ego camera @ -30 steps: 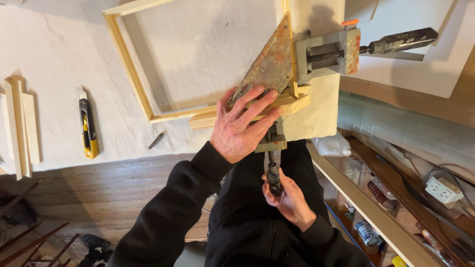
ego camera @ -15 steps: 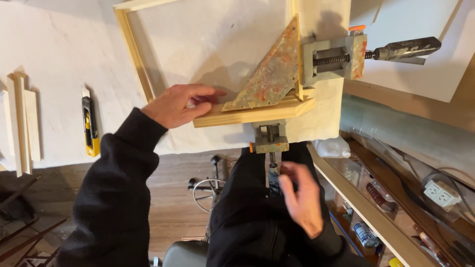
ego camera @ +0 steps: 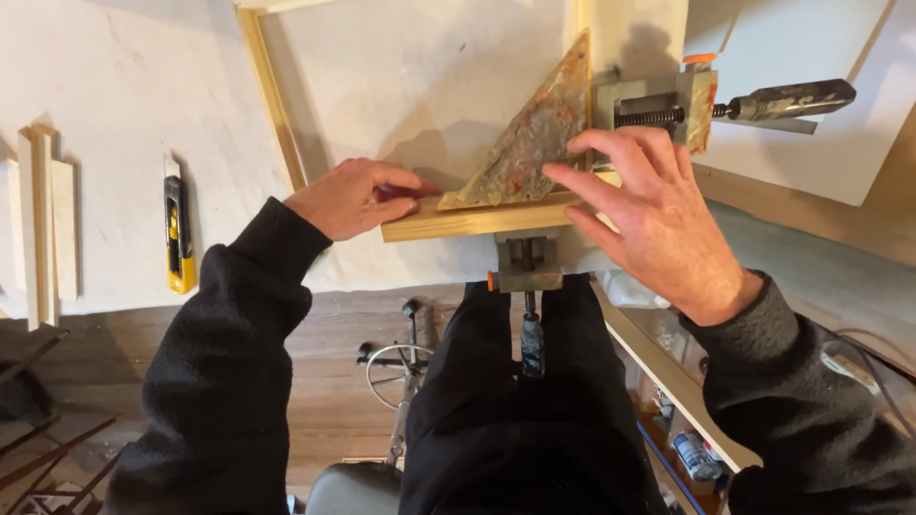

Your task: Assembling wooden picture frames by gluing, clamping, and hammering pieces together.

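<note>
Bench: white-covered bench (ego camera: 114,105) over a wood floor.
Knife: yellow utility knife (ego camera: 176,234) lying left, well apart.
Left hand: left hand (ego camera: 348,195) loosely curled, fingertips pressing the wooden strip (ego camera: 468,217).
Right hand: right hand (ego camera: 649,205) spread, resting on the triangular corner brace (ego camera: 530,148) beside a clamp (ego camera: 668,105).
Advice: likely best to keep the strip flush while clamping.

Yellow-and-black utility knife (ego camera: 176,234) lies lengthwise on the white work surface (ego camera: 114,95), left of frame centre. Three pale wood strips (ego camera: 46,224) side by side at the far left edge, parallel to the knife, well apart from it. White panel (ego camera: 801,143) at upper right. Wheeled stool base (ego camera: 396,367) on wood floor (ego camera: 334,324), bottom centre. Shelf with small containers (ego camera: 695,456), lower right.
</note>
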